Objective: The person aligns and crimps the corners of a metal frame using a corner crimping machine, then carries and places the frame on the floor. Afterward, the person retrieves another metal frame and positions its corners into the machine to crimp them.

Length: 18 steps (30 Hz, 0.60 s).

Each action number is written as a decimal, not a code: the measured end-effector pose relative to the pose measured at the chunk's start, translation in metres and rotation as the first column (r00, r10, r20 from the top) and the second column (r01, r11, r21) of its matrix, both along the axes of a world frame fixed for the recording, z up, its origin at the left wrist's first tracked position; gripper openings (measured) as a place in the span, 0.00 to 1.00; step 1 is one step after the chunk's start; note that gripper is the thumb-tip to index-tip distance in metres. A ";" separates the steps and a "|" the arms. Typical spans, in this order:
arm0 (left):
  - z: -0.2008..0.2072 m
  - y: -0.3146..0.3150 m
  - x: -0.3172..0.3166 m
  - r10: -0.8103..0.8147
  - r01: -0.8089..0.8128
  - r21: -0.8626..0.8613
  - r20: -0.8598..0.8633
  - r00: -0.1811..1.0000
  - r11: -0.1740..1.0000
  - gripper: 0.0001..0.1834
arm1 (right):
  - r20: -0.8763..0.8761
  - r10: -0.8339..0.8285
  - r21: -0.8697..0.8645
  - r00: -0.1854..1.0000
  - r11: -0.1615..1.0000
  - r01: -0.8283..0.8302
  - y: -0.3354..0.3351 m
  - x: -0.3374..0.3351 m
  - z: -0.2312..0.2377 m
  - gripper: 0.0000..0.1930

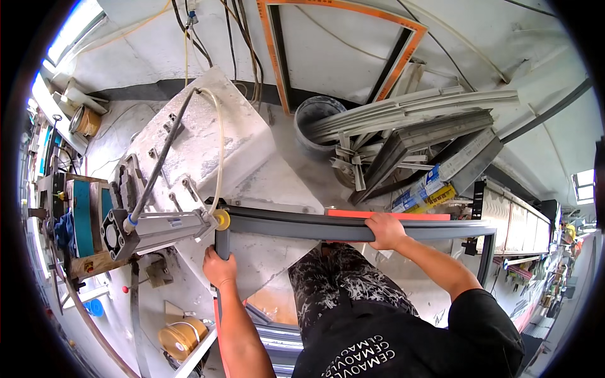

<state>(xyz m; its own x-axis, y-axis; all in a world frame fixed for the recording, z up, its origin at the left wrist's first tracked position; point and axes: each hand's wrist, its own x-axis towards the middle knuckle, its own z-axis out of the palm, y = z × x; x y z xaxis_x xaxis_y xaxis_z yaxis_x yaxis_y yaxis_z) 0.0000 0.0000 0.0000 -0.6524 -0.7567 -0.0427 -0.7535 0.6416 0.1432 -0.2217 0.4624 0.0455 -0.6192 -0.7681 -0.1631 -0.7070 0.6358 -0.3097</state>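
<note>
A large dark grey profile frame (290,225) lies before me, its far left corner against a white, dusty machine (211,132). My left hand (220,269) is closed around the frame's left bar, just below that corner. Further right, my right hand (386,232) grips the long far bar from above, fingers curled over it. Beside the corner sits a metal air cylinder (167,230) with hoses, and a yellow round knob (221,219) touches or nearly touches the frame. A red-orange strip (346,213) runs along the far bar near my right hand.
Behind the frame stands a grey bucket (309,120) with long offcut profiles (416,113) leaning out of it. An orange-edged frame (342,5) leans on the wall. At lower left is a tan bucket (181,337); a teal-sided machine (78,217) stands at the far left.
</note>
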 end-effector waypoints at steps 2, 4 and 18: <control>-0.002 -0.001 0.003 -0.026 0.025 -0.048 -0.035 0.999 0.999 0.31 | 0.006 -0.009 0.012 1.000 1.000 0.009 0.000 0.002 0.003 0.22; 0.001 0.001 0.000 -0.021 0.020 -0.032 -0.036 0.999 0.999 0.31 | -0.001 -0.006 0.000 1.000 1.000 0.006 0.000 0.000 -0.001 0.22; -0.002 -0.001 0.002 -0.038 0.035 -0.062 -0.047 0.998 0.997 0.30 | 0.045 0.000 0.091 0.999 0.996 -0.004 0.001 -0.002 -0.002 0.22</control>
<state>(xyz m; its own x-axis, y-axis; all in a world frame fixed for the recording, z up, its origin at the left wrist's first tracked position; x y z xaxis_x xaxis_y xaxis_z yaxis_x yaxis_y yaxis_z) 0.0018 -0.0011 -0.0024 -0.6801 -0.7323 0.0347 -0.7224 0.6774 0.1388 -0.2236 0.4630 0.0438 -0.6079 -0.7501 -0.2604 -0.6952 0.6612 -0.2819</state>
